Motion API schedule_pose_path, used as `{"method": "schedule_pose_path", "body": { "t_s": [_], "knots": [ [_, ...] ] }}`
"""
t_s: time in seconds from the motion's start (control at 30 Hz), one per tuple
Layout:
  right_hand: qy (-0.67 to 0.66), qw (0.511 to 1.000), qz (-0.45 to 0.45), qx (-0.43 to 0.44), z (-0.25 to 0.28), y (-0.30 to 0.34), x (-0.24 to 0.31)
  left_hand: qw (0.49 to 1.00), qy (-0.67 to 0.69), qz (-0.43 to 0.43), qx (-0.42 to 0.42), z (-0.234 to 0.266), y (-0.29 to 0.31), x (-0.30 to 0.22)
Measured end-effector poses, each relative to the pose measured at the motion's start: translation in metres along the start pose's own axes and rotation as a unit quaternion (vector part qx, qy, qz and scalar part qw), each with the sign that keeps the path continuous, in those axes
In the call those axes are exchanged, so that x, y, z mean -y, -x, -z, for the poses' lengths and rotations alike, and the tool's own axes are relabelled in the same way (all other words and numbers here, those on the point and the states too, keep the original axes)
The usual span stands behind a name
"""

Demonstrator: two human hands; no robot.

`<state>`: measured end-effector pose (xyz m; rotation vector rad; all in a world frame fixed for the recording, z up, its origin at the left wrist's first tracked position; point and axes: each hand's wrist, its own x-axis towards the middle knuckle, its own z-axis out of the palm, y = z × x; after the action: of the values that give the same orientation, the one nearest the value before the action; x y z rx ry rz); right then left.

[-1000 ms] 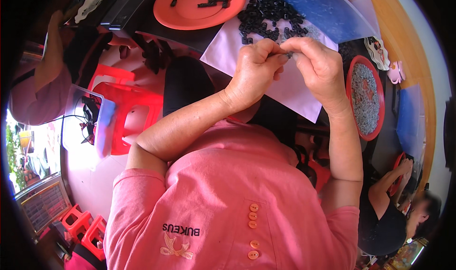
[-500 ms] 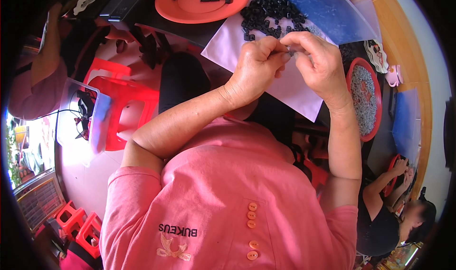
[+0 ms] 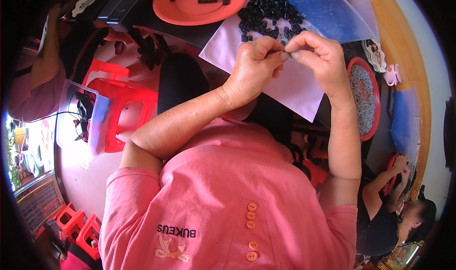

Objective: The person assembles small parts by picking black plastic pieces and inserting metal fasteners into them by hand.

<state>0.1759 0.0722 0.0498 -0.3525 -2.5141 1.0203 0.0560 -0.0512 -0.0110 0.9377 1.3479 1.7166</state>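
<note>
Over a pale pink cloth (image 3: 298,95), my left hand (image 3: 259,63) and my right hand (image 3: 317,56) meet fingertip to fingertip. Each hand is closed in a pinch. Whatever sits between the fingertips is small, dark and mostly hidden, so its kind does not show. Just beyond my hands lies a heap of small black plastic parts (image 3: 266,11) on the cloth. An orange-red plate (image 3: 178,14) at the far left carries several more black parts. To the right of my right hand stands a red basin (image 3: 378,113) full of small greyish pieces (image 3: 362,101).
A blue translucent sheet or tray (image 3: 327,11) lies beyond the heap. At the right are a pink cup (image 3: 392,75) and a white scalloped dish (image 3: 375,56). A red stool (image 3: 126,103) and a clear bin (image 3: 97,122) stand left. Another person (image 3: 384,208) sits at the right.
My right hand's fingers have closed in, and its thumb now meets the left fingertips. The view has shifted very slightly; the heap and the plate look the same.
</note>
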Motion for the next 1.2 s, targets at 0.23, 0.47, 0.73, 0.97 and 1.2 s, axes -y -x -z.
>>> {"method": "schedule_pose_path", "body": {
  "t_s": [0.23, 0.47, 0.73, 0.97, 1.2],
  "knots": [
    [-0.149, 0.985, -0.084, -0.033, -0.009, 0.003, -0.002, 0.999, 0.034, 0.008, -0.009, -0.001, 0.001, -0.005],
    [-0.141, 0.988, -0.059, -0.025, -0.006, 0.0, -0.008, 1.0, -0.001, -0.008, 0.003, 0.0, -0.001, 0.003],
    [-0.133, 0.988, -0.063, 0.048, 0.004, -0.009, -0.006, 1.0, -0.006, 0.001, 0.001, 0.001, 0.0, 0.001],
    [-0.157, 0.983, -0.065, 0.063, 0.003, -0.013, -0.007, 1.0, -0.007, -0.004, 0.013, 0.001, 0.001, 0.001],
    [-0.095, 0.995, -0.039, -0.014, -0.005, -0.003, -0.006, 1.0, -0.009, 0.001, 0.008, 0.001, 0.001, 0.001]
  ]
}}
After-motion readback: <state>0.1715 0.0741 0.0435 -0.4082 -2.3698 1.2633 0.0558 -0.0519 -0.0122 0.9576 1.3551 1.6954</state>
